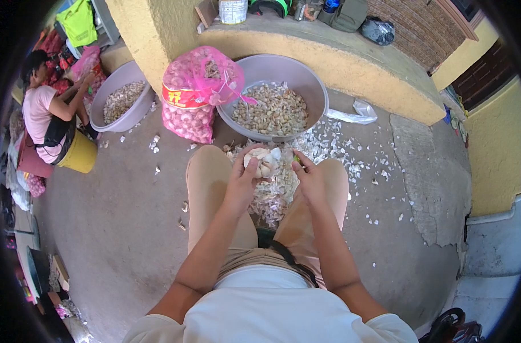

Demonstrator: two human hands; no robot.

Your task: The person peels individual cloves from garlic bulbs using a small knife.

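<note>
My left hand point(244, 176) is closed around a whitish garlic bulb point(262, 162), held above my lap with its cloves showing and a loose flap of pale skin at its right side. Just to the right, my right hand point(310, 178) grips a small green tool point(296, 159); its kind is hard to make out, as the fingers cover most of it. Below and between my knees lies a heap of garlic skins point(270, 200). Beyond my hands stands a wide grey-purple basin point(322, 97) holding many loose garlic cloves point(270, 110).
A pink mesh sack of garlic bulbs point(187, 121) leans beside the basin. Papery scraps point(354, 166) litter the concrete floor. At the left, another person point(46, 108) sits on a yellow bucket point(78, 153) near a second basin point(136, 108). A raised ledge point(352, 77) runs behind.
</note>
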